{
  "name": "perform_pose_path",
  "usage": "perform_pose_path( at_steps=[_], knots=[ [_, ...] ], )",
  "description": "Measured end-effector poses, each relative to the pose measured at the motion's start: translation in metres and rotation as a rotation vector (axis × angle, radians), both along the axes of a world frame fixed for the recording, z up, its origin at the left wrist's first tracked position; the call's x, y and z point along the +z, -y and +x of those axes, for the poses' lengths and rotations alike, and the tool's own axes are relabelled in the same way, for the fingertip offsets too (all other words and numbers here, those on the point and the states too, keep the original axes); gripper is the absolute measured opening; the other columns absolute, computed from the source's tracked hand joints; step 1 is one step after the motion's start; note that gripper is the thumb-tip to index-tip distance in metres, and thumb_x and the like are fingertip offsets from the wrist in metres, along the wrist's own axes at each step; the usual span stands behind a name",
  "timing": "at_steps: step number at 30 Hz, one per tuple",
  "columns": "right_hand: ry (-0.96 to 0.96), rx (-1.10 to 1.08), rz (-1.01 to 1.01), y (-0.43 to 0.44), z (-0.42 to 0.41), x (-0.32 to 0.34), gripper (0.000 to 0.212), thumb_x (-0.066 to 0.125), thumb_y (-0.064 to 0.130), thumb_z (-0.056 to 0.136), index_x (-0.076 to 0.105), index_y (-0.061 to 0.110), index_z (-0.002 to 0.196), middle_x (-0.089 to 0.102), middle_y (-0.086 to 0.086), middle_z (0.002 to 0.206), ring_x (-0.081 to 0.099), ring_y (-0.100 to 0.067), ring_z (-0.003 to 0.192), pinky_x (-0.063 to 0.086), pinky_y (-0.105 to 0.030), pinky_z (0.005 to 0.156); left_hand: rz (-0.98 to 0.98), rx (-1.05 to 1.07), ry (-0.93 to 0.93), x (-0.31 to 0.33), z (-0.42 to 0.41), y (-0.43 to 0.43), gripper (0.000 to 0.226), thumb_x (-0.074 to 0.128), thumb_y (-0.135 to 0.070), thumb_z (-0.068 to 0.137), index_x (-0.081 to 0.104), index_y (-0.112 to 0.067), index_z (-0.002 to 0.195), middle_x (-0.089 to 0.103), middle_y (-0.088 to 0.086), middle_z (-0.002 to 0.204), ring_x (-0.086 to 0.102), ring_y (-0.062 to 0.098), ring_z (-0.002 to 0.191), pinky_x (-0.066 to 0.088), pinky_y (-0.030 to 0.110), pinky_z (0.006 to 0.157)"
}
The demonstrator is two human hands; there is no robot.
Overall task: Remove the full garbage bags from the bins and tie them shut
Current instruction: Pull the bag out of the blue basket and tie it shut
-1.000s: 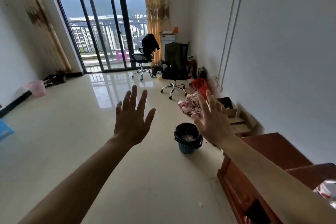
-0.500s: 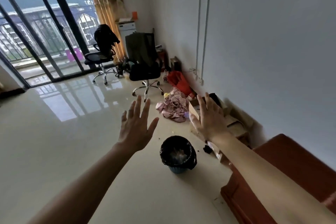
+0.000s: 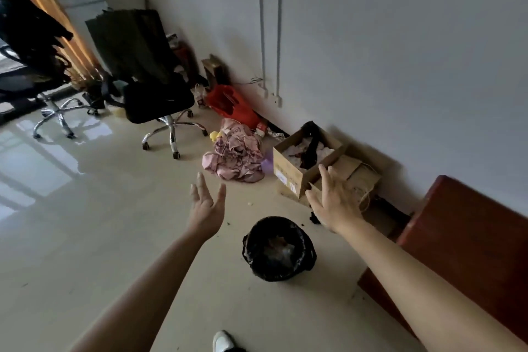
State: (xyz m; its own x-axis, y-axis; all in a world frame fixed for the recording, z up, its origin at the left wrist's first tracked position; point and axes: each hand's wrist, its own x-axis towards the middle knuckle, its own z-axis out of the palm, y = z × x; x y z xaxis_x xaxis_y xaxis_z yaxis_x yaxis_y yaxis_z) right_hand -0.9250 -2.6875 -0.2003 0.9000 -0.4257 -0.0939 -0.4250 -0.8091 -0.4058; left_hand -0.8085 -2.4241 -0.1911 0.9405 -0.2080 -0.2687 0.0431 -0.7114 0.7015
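Observation:
A small round bin lined with a black garbage bag (image 3: 278, 248) stands on the pale tiled floor, below and between my two outstretched hands. Pale rubbish shows inside the bag. My left hand (image 3: 206, 208) hovers up and to the left of the bin, fingers straight, holding nothing. My right hand (image 3: 334, 203) hovers up and to the right of it, fingers spread, also empty. Neither hand touches the bag.
An open cardboard box (image 3: 305, 160) with scraps sits by the wall behind my right hand. A pink cloth heap (image 3: 237, 157) and a red bag (image 3: 231, 103) lie further back. Two office chairs (image 3: 151, 80) stand at left. A reddish wooden cabinet (image 3: 463, 237) is at right. My shoe (image 3: 224, 341) shows below.
The view has moved closer to the bin and tilted down and to the right. Both hands have stayed open and dropped nearer the bin, which now sits lower between them.

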Motion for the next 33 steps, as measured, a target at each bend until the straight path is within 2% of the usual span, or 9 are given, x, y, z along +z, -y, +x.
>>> perform_pose_path(
  at_steps=[8, 16, 19, 21, 22, 24, 28, 30, 33],
  knots=[
    [-0.261, -0.311, 0.222, -0.032, 0.03, -0.128, 0.08, 0.042, 0.054, 0.099, -0.004, 0.026, 0.158, 0.019, -0.011, 0.164, 0.027, -0.03, 0.147, 0.031, -0.045, 0.117, -0.047, -0.02, -0.412, -0.142, 0.07, -0.007, 0.072, 0.034, -0.052, 0.102, 0.003, -0.02, 0.159, 0.003, 0.003, 0.167, 0.002, 0.018, 0.154, 0.009, 0.039, 0.121],
    [-0.438, -0.687, 0.512, -0.027, 0.04, -0.383, 0.077, 0.042, 0.058, 0.098, 0.014, 0.021, 0.158, 0.026, -0.012, 0.162, 0.028, -0.033, 0.147, 0.026, -0.043, 0.115, 0.017, 0.138, -0.678, -0.395, 0.076, 0.004, 0.068, 0.025, -0.057, 0.102, 0.014, -0.021, 0.159, 0.017, -0.004, 0.166, 0.019, 0.019, 0.151, 0.018, 0.039, 0.122],
    [-0.401, -0.917, 0.644, -0.023, 0.042, -0.477, 0.077, 0.043, 0.056, 0.099, 0.013, 0.018, 0.159, 0.022, -0.011, 0.164, 0.027, -0.032, 0.148, 0.025, -0.042, 0.117, 0.007, 0.298, -0.801, -0.495, 0.077, 0.007, 0.061, 0.03, -0.056, 0.101, 0.034, -0.02, 0.15, 0.043, 0.003, 0.143, 0.047, 0.026, 0.124, 0.04, 0.052, 0.109],
    [-0.373, -1.204, 0.771, -0.017, 0.036, -0.543, 0.08, 0.043, 0.06, 0.097, 0.01, 0.022, 0.159, 0.025, -0.008, 0.163, 0.031, -0.034, 0.145, 0.028, -0.046, 0.117, -0.033, 0.47, -0.898, -0.568, 0.07, 0.012, 0.041, 0.034, -0.049, 0.103, 0.053, -0.017, 0.118, 0.048, 0.003, 0.112, 0.048, 0.027, 0.114, 0.045, 0.054, 0.103],
    [-0.333, -1.342, 0.853, -0.015, 0.037, -0.564, 0.084, 0.045, 0.065, 0.094, 0.011, 0.024, 0.158, 0.03, -0.007, 0.161, 0.035, -0.035, 0.143, 0.031, -0.05, 0.116, -0.055, 0.549, -0.922, -0.592, 0.071, 0.012, 0.039, 0.037, -0.048, 0.103, 0.053, -0.015, 0.115, 0.048, 0.003, 0.111, 0.049, 0.028, 0.118, 0.045, 0.054, 0.101],
    [-0.244, -1.485, 0.972, -0.009, 0.038, -0.603, 0.101, 0.046, 0.084, 0.076, 0.018, 0.029, 0.157, 0.039, -0.003, 0.156, 0.041, -0.033, 0.139, 0.035, -0.053, 0.114, -0.111, 0.631, -0.966, -0.636, 0.072, 0.014, 0.052, 0.041, -0.049, 0.102, 0.047, -0.012, 0.137, 0.048, 0.007, 0.135, 0.048, 0.029, 0.128, 0.046, 0.053, 0.099],
    [-0.174, -1.388, 1.08, 0.011, 0.035, -0.656, 0.141, 0.038, 0.11, 0.028, 0.038, 0.038, 0.149, 0.049, 0.006, 0.15, 0.05, -0.024, 0.133, 0.038, -0.049, 0.112, -0.483, 0.51, -1.149, -0.697, 0.072, 0.029, 0.045, 0.047, -0.043, 0.096, 0.06, -0.021, 0.133, 0.059, 0.007, 0.14, 0.056, 0.031, 0.127, 0.048, 0.049, 0.096],
    [-0.175, -1.318, 1.063, 0.013, 0.038, -0.655, 0.131, 0.043, 0.107, 0.032, 0.05, 0.032, 0.139, 0.058, 0.005, 0.139, 0.058, -0.023, 0.122, 0.045, -0.045, 0.107, -0.734, 0.555, -1.169, -0.707, 0.073, 0.032, 0.046, 0.045, -0.031, 0.1, 0.052, -0.014, 0.143, 0.056, 0.013, 0.143, 0.054, 0.033, 0.131, 0.046, 0.051, 0.106],
    [-0.272, -1.131, 0.979, 0.011, 0.039, -0.644, 0.086, 0.049, 0.093, 0.065, 0.055, 0.034, 0.127, 0.062, 0.01, 0.11, 0.061, -0.012, 0.096, 0.049, -0.033, 0.095, -0.71, 0.614, -1.101, -0.704, 0.078, 0.024, 0.045, 0.054, -0.029, 0.099, 0.054, -0.012, 0.14, 0.06, 0.012, 0.138, 0.058, 0.03, 0.127, 0.049, 0.046, 0.103]
  ],
)
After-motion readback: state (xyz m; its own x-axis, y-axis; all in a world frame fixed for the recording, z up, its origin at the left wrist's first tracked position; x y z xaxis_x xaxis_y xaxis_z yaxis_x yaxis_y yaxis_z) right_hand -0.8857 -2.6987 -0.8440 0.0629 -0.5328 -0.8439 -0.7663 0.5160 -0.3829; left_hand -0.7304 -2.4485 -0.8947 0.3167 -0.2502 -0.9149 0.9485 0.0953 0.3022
